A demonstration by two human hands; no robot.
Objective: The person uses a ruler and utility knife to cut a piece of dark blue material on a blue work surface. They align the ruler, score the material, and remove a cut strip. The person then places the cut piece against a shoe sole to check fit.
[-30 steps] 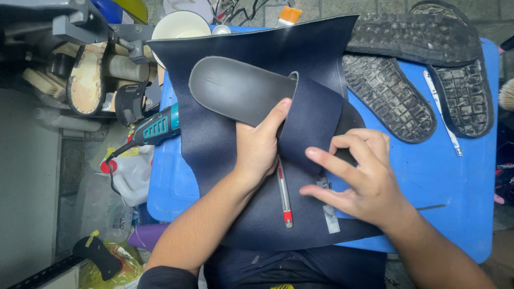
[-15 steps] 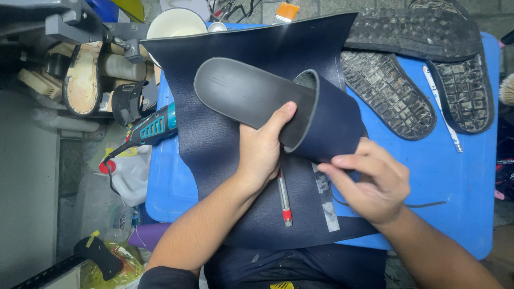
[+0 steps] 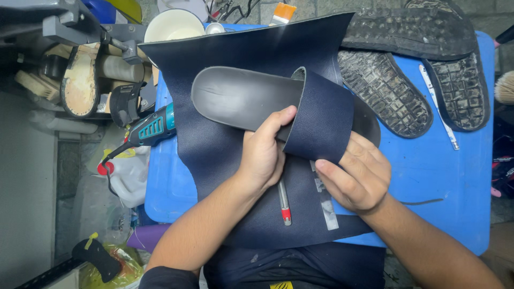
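Observation:
A dark grey insole (image 3: 241,97) lies on a large navy sheet of material (image 3: 257,59) spread over the blue table (image 3: 444,182). A navy strip (image 3: 321,115) wraps over the insole's right part like a strap. My left hand (image 3: 262,155) grips the insole's lower edge, thumb pressing at the strip's edge. My right hand (image 3: 356,174) holds the strip's lower end, folding it under the insole. A silver pen with a red tip (image 3: 284,203) and a grey metal tool (image 3: 324,198) lie on the sheet below my hands.
Worn black rubber outsoles (image 3: 383,91) (image 3: 455,91) lie at the table's upper right, beside a thin ruler (image 3: 439,107). A teal power tool (image 3: 152,128) hangs off the left edge. A white cup (image 3: 176,25) stands behind. A shoe last on a stand (image 3: 80,80) is at the left.
The navy strip has been pulled tighter over the insole. My right hand has curled from flat on the sheet to gripping the strip's lower end. My left hand stayed on the insole.

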